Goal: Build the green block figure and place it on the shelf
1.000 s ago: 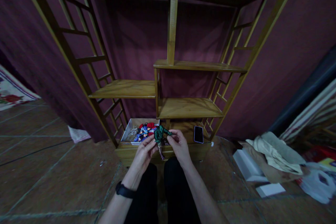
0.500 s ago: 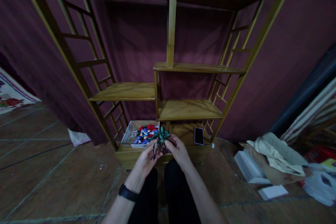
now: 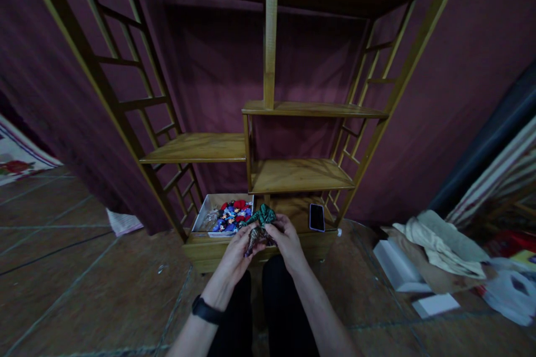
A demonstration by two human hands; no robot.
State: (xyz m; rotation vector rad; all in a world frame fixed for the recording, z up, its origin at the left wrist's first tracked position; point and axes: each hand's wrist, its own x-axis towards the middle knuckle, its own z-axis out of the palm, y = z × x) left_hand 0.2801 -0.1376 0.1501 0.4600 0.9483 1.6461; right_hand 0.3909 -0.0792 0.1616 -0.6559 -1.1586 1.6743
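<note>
in the head view, a white box [image 3: 226, 198] is resting on the base of a wooden shelf unit [image 3: 196, 148]. red and blue items [image 3: 234, 213] are filling much of the box; clear plastic [image 3: 211, 217] is lying along its left side. a shiny green and brown piece [image 3: 264, 215] is being held just beyond the box's front right corner; whether it is touching the box cannot be told. the left hand [image 3: 235, 254], in front of the box, is grasping the piece's brown part. the right hand [image 3: 288, 237], right of the box, is gripping the opposite side with bent fingers. a phone [image 3: 317, 217] is lying farther right of the box.
</note>
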